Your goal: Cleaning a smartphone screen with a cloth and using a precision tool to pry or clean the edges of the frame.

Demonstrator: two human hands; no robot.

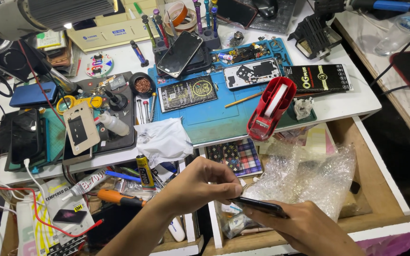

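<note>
We're mid edge-work on the phone point(260, 206): right hand point(304, 226) cradles it over the open drawer point(376, 185), left hand point(200, 182) pinches its near end (bubble wrap point(309, 175) behind); next likely needs steady fingertip pressure

Little open room lay around my fingers point(224, 189): bubble wrap point(309, 175) crowded the right, glue tubes point(144, 171) and a screwdriver point(119, 197) the left. On the far bench point(352, 102), only the blue mat's point(214, 121) near middle lay bare, beside the red tape dispenser point(269, 109).

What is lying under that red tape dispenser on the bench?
The red tape dispenser rests on the blue work mat, overhanging its front edge. A crumpled white wad sits beside it. Anything directly beneath it is hidden.
</note>
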